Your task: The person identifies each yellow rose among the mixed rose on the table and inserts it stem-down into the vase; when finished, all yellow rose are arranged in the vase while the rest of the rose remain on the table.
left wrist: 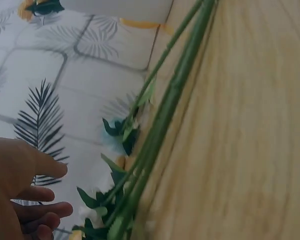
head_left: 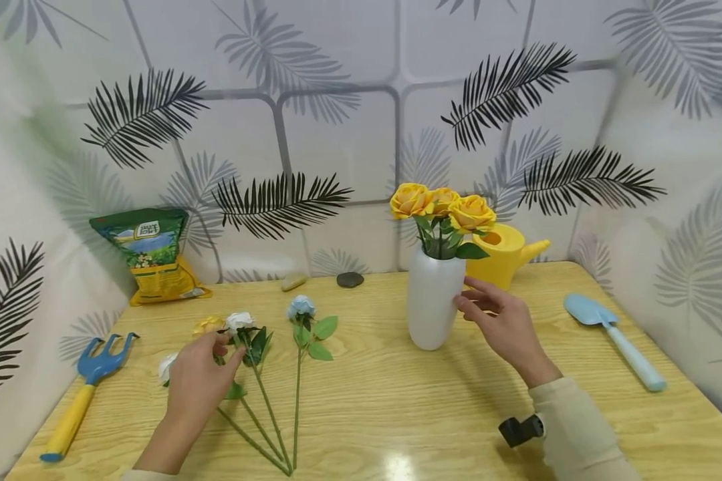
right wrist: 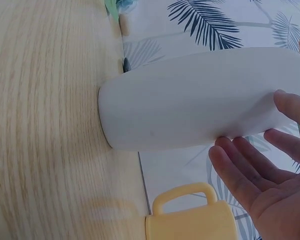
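A white vase (head_left: pixel 430 304) stands upright on the table and holds three yellow roses (head_left: pixel 472 214). My right hand (head_left: pixel 508 327) is at its right side, thumb and fingertips lightly touching the wall, as the right wrist view shows on the vase (right wrist: pixel 190 102). My left hand (head_left: pixel 195 384) hovers over the flowers lying at the left, with nothing between its loosely bent fingers (left wrist: pixel 50 170). Around it are a white rose (head_left: pixel 239 322), a yellow rose (head_left: pixel 207 325) and another white bloom (head_left: pixel 167 364), partly hidden by the hand. A light blue rose (head_left: pixel 301 306) lies to their right.
A yellow watering can (head_left: pixel 499 257) stands behind the vase. At the right lies a light blue trowel (head_left: pixel 616 341); at the left, a hand fork (head_left: pixel 87 394). A green and yellow bag (head_left: pixel 156 254) and two stones (head_left: pixel 350 279) are along the back wall.
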`<act>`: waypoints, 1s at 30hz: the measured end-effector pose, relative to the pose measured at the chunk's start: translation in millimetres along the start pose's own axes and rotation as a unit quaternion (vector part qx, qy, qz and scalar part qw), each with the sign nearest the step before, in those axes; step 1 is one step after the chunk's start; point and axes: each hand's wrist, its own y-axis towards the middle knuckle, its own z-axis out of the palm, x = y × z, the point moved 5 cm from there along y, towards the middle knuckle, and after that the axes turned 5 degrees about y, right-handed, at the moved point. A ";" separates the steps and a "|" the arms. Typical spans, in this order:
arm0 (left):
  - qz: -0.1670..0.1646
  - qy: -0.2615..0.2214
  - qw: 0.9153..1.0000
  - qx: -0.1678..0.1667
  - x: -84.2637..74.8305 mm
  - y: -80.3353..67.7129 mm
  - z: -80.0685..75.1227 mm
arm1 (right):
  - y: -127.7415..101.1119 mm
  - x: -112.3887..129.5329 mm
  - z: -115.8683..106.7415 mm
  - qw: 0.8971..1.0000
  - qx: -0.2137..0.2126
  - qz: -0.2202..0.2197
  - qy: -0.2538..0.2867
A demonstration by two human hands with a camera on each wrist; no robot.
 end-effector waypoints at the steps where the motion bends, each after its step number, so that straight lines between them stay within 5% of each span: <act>1: -0.005 0.005 1.000 0.005 3.8 -0.2 1.6 | -0.2 -0.3 0.3 1.000 -0.001 0.001 0.002; 12: -0.045 0.038 0.995 0.085 27.1 1.3 12.1 | 0.1 0.3 4.6 1.000 -0.002 0.005 0.000; 30: -0.039 0.045 0.991 0.116 26.4 4.4 21.3 | 1.0 -0.2 0.8 1.000 -0.004 0.005 -0.001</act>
